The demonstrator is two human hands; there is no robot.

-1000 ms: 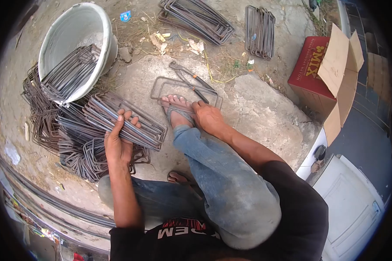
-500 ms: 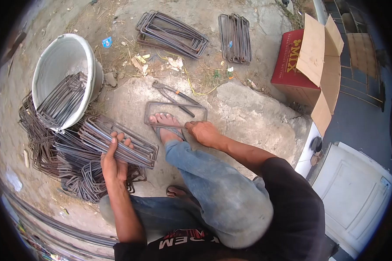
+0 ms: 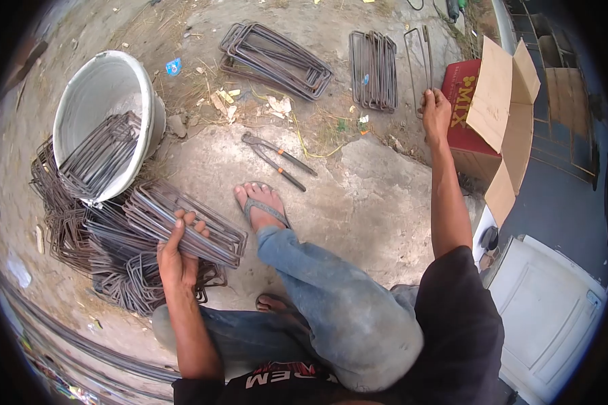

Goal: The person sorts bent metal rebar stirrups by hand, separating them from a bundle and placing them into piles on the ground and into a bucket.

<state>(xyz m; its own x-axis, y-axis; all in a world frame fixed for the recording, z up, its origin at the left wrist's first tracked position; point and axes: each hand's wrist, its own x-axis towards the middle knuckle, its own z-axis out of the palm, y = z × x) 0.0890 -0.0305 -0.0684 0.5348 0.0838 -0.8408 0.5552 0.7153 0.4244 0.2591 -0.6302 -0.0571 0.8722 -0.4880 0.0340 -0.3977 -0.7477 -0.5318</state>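
My left hand (image 3: 181, 253) is wrapped round a bundle of rectangular bent-wire frames (image 3: 182, 221), above a larger heap of such frames (image 3: 132, 273) on the ground. Out at the upper right, my right hand (image 3: 436, 109) pinches one end of a single wire frame (image 3: 417, 61), which is beside the red box. A small stack of frames (image 3: 373, 71) lies just left of it, and another stack (image 3: 275, 61) lies farther left. Orange-and-black pliers (image 3: 277, 160) rest on the concrete slab above my sandalled foot (image 3: 263, 206).
A white basin (image 3: 64, 108) with more wire frames inside leans at the upper left. The red cardboard box (image 3: 465, 142) has its flaps open. A white panel (image 3: 544, 317) is at the lower right. Long metal bars (image 3: 81, 344) run along the lower left.
My right hand has moved from beside my foot to the upper right, carrying the single wire frame. My left hand still grips its bundle. The pliers are now uncovered.
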